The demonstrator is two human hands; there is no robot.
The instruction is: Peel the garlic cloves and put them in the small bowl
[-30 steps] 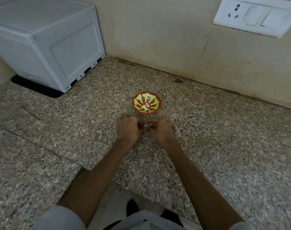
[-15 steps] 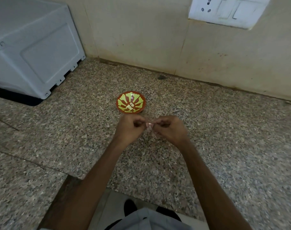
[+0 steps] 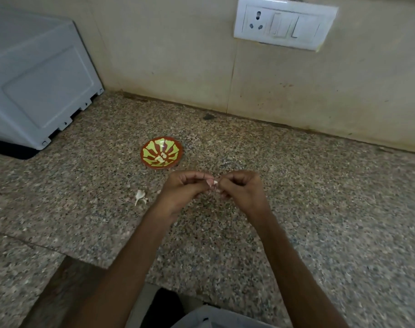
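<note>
Pulled back from the bowl (image 3: 175, 150) since a moment ago, the left hand (image 3: 180, 192) and right hand (image 3: 242, 192) meet at mid-frame, both pinching one garlic clove (image 3: 213, 183). Peeled cloves (image 3: 161, 158) sit in the bowl just above; a skin scrap (image 3: 139, 196) lies at left.

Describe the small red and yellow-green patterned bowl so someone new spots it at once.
On the speckled granite counter, look between the beige wall with the white socket plate and the person's left hand, which pinches a pale garlic clove with the right hand. The small round bowl sits there, right of the grey plastic appliance. It alone is colourful: red-brown with yellow-green petal stripes.
</note>
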